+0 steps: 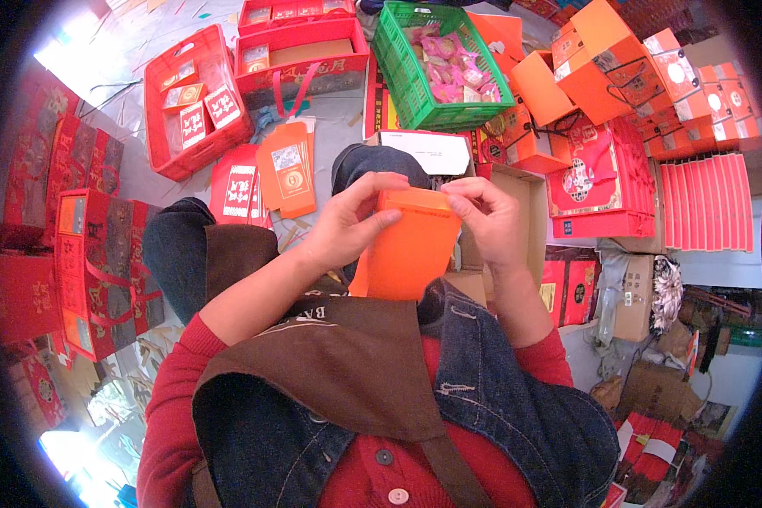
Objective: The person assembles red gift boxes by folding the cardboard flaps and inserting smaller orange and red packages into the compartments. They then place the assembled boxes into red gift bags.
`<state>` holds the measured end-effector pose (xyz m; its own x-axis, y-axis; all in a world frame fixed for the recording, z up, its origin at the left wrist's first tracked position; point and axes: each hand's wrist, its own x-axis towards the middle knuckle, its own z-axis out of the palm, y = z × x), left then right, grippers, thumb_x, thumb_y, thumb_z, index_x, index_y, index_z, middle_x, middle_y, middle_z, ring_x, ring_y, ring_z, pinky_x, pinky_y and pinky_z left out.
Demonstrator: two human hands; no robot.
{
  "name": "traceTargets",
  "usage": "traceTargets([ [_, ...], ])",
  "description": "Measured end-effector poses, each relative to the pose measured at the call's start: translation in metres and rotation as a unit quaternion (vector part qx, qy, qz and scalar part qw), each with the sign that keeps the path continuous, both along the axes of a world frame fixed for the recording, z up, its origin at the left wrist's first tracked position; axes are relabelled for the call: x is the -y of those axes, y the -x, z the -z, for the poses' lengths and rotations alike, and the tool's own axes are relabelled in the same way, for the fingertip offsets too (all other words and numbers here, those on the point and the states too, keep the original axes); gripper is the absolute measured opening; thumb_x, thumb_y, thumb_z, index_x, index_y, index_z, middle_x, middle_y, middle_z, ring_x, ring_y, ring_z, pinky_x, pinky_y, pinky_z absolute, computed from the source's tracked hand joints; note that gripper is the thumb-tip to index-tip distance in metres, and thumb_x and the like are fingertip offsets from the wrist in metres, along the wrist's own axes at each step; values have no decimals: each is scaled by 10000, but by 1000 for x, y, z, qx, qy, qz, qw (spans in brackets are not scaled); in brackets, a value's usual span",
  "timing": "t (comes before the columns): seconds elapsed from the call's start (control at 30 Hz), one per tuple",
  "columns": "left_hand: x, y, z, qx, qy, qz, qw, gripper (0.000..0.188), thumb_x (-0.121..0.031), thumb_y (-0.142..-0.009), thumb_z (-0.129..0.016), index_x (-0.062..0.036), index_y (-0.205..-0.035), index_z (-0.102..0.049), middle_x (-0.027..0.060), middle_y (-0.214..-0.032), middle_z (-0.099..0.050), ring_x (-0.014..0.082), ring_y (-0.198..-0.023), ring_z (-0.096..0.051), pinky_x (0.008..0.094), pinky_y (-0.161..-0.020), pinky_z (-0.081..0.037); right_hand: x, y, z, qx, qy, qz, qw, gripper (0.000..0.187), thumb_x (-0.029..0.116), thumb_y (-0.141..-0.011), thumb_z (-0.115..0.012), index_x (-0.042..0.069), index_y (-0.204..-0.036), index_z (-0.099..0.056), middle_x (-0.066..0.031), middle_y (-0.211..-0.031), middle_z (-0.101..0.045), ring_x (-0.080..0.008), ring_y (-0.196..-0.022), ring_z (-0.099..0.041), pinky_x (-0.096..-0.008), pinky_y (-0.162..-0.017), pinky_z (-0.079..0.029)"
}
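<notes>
Above my lap I hold an orange cardboard box [413, 252] with its end edge toward the far side. My left hand [354, 218] grips its left upper corner, thumb on the near face and fingers behind. At the right upper corner, my right hand [488, 222] pinches the edge between thumb and forefinger. The box's far face is hidden. Flat orange cartons [289, 179] and red-and-white cartons [239, 188] lie just beyond my left forearm.
A green plastic crate [389, 52] holds pink-wrapped packets. A red crate [162, 151] to its left contains small boxes. Orange boxes [597, 55] are piled at the far right, near a red gift box [597, 222]. Red gift boxes [106, 241] stand at the left; an open brown carton [529, 199] sits beyond my right hand.
</notes>
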<state>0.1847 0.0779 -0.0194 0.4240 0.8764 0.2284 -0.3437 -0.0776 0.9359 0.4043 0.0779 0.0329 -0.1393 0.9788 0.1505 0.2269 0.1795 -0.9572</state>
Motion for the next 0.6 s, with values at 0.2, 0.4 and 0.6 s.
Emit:
traceTargets([
  [0.2, 2, 1, -9, -25, -17, -3, 1000, 368, 28, -892, -508, -46, -1244, -430, 140, -1352, -413, 224, -1250, -423, 350, -1044, -353, -19, -1, -17, 42, 71, -78, 993, 57, 5, -781, -678, -6, -835, -662, -88, -946, -649, -136, -879, -604, -268, -799, -476],
  [0.4, 1, 2, -8, -30, -24, -26, 999, 350, 30, -886, -519, -20, -1224, -445, 112, -1297, -446, 180, -1210, -446, 314, -998, -397, -18, -3, -12, 46, 53, -114, 991, 20, 18, -802, -657, 0, -810, -655, -99, -975, -651, -136, -895, -597, -263, -796, -467],
  [0.6, 0, 1, -9, -30, -24, -19, 999, 332, 18, -881, -537, -15, -1200, -452, 109, -1275, -462, 175, -1191, -458, 308, -981, -404, -15, 3, -12, 53, -16, -116, 992, 38, 13, -810, -641, 2, -841, -660, -111, -986, -652, -159, -933, -594, -287, -836, -457],
])
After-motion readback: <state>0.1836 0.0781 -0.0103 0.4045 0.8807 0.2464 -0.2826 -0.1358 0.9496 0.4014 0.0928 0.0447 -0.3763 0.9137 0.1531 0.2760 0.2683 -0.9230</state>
